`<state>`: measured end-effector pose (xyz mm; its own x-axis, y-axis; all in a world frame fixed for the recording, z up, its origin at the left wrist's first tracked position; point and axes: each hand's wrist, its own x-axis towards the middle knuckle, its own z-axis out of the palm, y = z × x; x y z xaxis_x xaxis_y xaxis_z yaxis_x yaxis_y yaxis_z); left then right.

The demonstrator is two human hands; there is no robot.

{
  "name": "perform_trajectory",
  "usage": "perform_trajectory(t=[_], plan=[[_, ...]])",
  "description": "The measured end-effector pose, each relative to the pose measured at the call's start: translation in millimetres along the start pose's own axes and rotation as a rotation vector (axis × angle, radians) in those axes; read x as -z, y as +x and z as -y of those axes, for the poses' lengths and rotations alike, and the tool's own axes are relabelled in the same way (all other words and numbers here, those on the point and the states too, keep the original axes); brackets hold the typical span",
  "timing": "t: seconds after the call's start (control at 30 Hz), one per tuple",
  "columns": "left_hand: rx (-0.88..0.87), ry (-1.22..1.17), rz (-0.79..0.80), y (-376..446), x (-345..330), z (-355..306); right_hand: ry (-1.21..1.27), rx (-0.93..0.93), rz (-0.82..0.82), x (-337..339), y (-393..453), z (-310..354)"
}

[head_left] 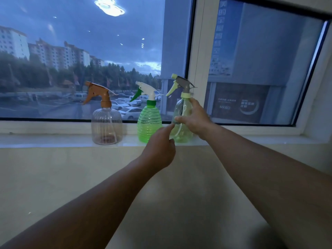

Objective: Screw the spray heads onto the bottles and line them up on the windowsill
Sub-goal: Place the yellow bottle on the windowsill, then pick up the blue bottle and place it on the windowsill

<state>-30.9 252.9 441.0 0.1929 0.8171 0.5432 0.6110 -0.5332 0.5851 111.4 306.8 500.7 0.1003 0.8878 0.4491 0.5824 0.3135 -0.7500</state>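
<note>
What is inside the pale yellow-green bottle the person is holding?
A thin dip tube runs down inside the pale yellow-green bottle. The right hand covers the bottle's right side, so whether it holds liquid cannot be told.

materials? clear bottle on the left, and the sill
Clear bottle: looks like thin see-through plastic with a ribbed wall; its dip tube shows through. Brown spray head: opaque molded plastic. Windowsill: smooth, pale and slightly glossy, maybe stone or laminate; cannot tell.

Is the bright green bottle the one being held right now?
No. The right hand grips the pale yellow-green bottle at the right end, while the bright green bottle stands free on the windowsill.
</note>
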Motion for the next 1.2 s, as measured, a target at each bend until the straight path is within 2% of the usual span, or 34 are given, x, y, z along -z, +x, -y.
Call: perform_trajectory(t=[0.13,0.3,0.47,0.6,0.73,0.9,1.2], plan=[[-0.020,0.001,-0.009,-8,-5,2,-0.026,-0.046,-0.031,6,-7,2],[-0.043,0.000,0.048,-34,-29,13,-0.006,0.035,-0.169,27,-58,-11],[-0.011,-0.008,0.239,-78,-80,18,-0.085,-0.040,-0.087,26,-136,-75],[-0.003,-0.024,0.325,-98,-121,17,-0.098,-0.108,-0.029,22,-179,-126],[0.006,-0.024,0.434,-117,-151,19,-0.171,-0.232,0.103,18,-224,-180],[0.004,0.035,0.585,-141,-174,28,-0.393,-0.420,0.367,11,-271,-246],[0.035,0.062,0.758,-173,-202,44,-0.684,-0.678,0.760,-12,-340,-311]])
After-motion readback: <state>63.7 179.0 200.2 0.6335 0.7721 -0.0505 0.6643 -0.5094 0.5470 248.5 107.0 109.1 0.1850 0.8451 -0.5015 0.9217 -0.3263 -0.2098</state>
